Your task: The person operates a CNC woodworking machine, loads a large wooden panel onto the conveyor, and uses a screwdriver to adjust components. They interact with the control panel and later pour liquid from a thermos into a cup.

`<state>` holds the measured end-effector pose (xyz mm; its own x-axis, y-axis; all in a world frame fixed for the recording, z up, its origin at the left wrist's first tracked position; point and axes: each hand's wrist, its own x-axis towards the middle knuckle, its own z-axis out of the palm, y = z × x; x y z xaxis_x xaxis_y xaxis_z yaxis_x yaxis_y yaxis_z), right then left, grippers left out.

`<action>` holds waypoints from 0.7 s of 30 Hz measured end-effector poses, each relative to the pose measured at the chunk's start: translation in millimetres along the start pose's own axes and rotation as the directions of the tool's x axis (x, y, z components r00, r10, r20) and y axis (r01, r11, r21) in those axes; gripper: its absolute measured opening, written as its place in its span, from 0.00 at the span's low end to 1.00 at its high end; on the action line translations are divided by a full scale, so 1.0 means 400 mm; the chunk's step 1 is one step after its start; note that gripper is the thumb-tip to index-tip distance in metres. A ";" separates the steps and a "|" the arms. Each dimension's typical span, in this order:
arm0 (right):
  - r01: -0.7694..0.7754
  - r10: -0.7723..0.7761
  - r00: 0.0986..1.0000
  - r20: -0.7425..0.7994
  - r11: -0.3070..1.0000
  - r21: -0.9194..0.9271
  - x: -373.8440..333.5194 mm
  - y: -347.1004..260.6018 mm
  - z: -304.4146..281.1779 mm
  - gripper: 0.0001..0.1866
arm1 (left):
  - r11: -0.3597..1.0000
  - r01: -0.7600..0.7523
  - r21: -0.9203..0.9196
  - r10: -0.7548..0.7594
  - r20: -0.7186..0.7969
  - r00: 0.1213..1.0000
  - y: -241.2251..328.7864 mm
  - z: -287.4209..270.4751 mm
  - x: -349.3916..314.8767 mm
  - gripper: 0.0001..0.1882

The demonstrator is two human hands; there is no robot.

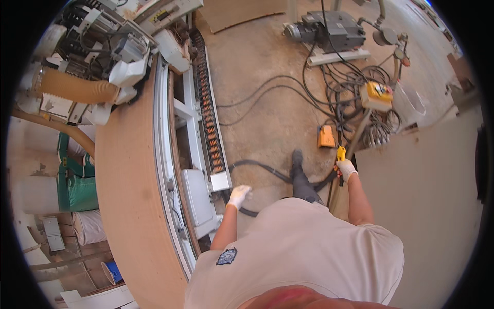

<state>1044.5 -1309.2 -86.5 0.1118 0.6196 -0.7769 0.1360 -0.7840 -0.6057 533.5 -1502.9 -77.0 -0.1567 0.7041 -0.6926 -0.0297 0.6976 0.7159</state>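
My left hand point(239, 196), in a white glove, hangs loosely open beside the white end of the cable track point(207, 108). Nothing shows in it, and its fingers are slightly bent and blurred. My right hand point(347, 169), also gloved, is closed around a yellow-and-black handheld tool point(341, 153). The yellow end points away from me and a black end sticks out below the hand. Its exact kind is too small to make out. Just beyond it, an orange foot pedal point(325, 136) rests on the floor.
At left runs a long machine bed with a brown board point(128, 170) and a ribbed hose point(77, 86). A grey pump point(334, 31), tangled cables and a yellow control box point(376, 96) lie ahead right. A large grey panel point(422, 206) stands at right. A thick black hose point(262, 166) crosses by my foot.
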 end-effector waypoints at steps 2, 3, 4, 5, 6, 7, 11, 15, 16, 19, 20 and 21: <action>-0.040 0.039 0.999 -0.007 0.993 -0.112 0.168 -0.212 0.018 0.06 | 0.946 0.205 -0.250 -0.262 -0.222 0.939 0.008 -0.065 0.036 0.13; 0.043 -0.034 0.998 0.052 0.984 -0.175 0.235 -0.306 0.028 0.07 | 0.890 0.331 -0.314 -0.410 -0.230 0.883 -0.002 -0.084 0.037 0.13; -0.048 0.073 0.995 0.064 0.945 -0.323 0.304 -0.406 0.048 0.08 | 0.786 0.474 -0.397 -0.593 -0.268 0.759 -0.009 -0.104 0.035 0.14; -0.064 0.100 0.988 0.121 0.958 -0.278 0.348 -0.485 0.074 0.08 | 0.938 0.341 0.067 -0.313 -0.267 0.912 -0.022 -0.106 0.036 0.15; -0.126 0.156 0.984 0.086 0.952 -0.280 0.402 -0.584 0.108 0.09 | 0.839 0.211 0.501 -0.081 -0.268 0.960 -0.031 -0.111 0.035 0.16; -0.008 0.076 0.981 0.181 0.936 -0.353 0.441 -0.667 0.136 0.09 | 0.781 0.265 0.565 -0.128 -0.271 0.954 -0.035 -0.101 0.044 0.16; -0.005 0.163 0.951 0.263 0.859 -0.512 0.564 -0.934 0.311 0.07 | 0.809 0.439 0.392 -0.352 -0.275 0.895 0.047 -0.067 0.178 0.17; 0.032 0.194 0.909 0.368 0.849 -0.528 0.711 -1.162 0.489 0.06 | 0.831 0.386 0.401 -0.322 -0.220 0.921 0.246 -0.063 0.476 0.18; 0.035 0.194 0.907 0.375 0.850 -0.525 0.756 -1.227 0.527 0.06 | 0.833 0.359 0.421 -0.299 -0.204 0.932 0.305 -0.073 0.571 0.18; 0.073 0.113 0.926 0.359 0.882 -0.466 0.893 -1.452 0.603 0.05 | 0.820 0.223 0.526 -0.161 -0.161 0.974 0.522 -0.115 0.864 0.18; 0.079 0.068 0.951 0.300 0.889 -0.452 0.931 -1.520 0.610 0.05 | 0.811 0.161 0.562 -0.092 -0.149 0.984 0.610 -0.144 0.961 0.18; 0.068 0.035 0.977 0.211 0.885 -0.461 0.969 -1.594 0.614 0.06 | 0.806 0.097 0.584 -0.019 -0.139 0.990 0.711 -0.175 1.055 0.19</action>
<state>759.3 -578.6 -43.7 -0.0941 0.5697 -0.8165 0.5816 -0.6342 -0.5095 389.8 -1016.7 -159.2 -0.2919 0.6656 -0.6869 0.5372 0.7082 0.4580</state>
